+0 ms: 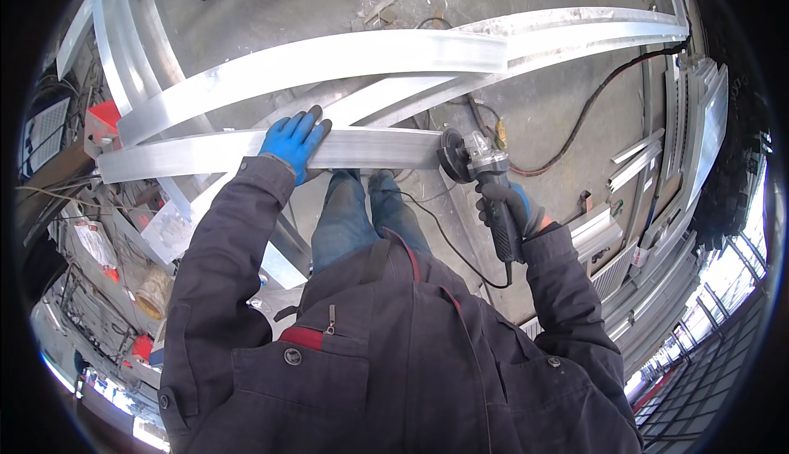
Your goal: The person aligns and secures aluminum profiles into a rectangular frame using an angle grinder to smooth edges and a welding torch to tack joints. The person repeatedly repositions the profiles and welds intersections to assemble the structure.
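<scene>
My left hand [289, 140], in a blue glove with dark fingertips, lies across a long silvery metal bar [380, 149]. Its fingers stretch out close together past the bar's far edge; the thumb is hard to see. In a blue and dark grey glove, my right hand [523, 205] is wrapped around the black body of an angle grinder [501, 225]. The grinder's dark round disc [451, 156] is at the bar's right end; I cannot tell whether it touches. A black cord [452, 248] runs from the back of the grinder toward my legs.
A wide curved metal strip [320, 61] lies beyond the bar, with crossing profiles [592, 33] behind it. A thick dark cable [593, 102] curves over the concrete floor at right. Metal lengths [657, 265] are stacked far right. A red box [102, 122] stands at left.
</scene>
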`<state>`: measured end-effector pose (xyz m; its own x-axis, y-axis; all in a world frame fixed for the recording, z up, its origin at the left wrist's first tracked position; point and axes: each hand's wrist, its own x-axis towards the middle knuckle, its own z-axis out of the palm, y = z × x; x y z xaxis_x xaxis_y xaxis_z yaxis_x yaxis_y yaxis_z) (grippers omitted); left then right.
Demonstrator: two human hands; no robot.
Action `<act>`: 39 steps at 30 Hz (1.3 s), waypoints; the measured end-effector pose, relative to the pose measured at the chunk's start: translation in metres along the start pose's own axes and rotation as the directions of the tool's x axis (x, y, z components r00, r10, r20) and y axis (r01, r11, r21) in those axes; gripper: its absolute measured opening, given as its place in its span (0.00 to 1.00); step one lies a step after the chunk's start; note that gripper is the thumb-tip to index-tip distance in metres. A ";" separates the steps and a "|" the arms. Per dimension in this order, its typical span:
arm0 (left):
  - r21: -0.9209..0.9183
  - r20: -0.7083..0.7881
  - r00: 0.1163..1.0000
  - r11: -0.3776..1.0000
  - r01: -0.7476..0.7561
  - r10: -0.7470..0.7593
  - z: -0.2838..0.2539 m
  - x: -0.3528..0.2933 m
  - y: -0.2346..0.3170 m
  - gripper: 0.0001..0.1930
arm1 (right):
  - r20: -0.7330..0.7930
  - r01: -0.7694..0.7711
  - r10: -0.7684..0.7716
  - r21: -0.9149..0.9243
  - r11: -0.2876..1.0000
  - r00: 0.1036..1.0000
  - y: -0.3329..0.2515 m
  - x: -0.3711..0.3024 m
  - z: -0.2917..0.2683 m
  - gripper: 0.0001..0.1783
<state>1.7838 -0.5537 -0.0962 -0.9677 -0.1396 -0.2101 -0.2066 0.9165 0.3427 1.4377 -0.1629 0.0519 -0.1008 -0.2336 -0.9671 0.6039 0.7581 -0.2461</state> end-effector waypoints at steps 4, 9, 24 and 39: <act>0.014 0.009 1.000 1.000 -0.014 0.014 0.006 0.001 -0.003 0.55 | 0.034 -0.007 0.006 0.038 0.999 0.999 0.005 0.003 -0.002 0.35; 0.048 0.010 1.000 0.999 -0.010 0.010 0.011 0.003 -0.002 0.54 | 0.038 -0.001 -0.001 0.052 0.999 0.999 0.009 0.009 -0.004 0.35; 0.035 -0.102 0.993 0.998 -0.052 0.055 0.038 0.022 -0.021 0.51 | 0.032 -0.019 0.008 0.377 0.926 0.999 0.072 0.023 -0.006 0.36; 0.102 -0.088 0.993 0.992 -0.068 0.077 0.035 0.028 0.001 0.51 | 0.042 0.086 -0.101 0.270 0.959 0.994 0.044 0.029 -0.023 0.26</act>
<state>1.7616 -0.5431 -0.1339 -0.9897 -0.1011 -0.1018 -0.1247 0.9572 0.2611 1.4434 -0.1223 0.0113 -0.1282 -0.3340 -0.9338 0.7837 0.5429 -0.3018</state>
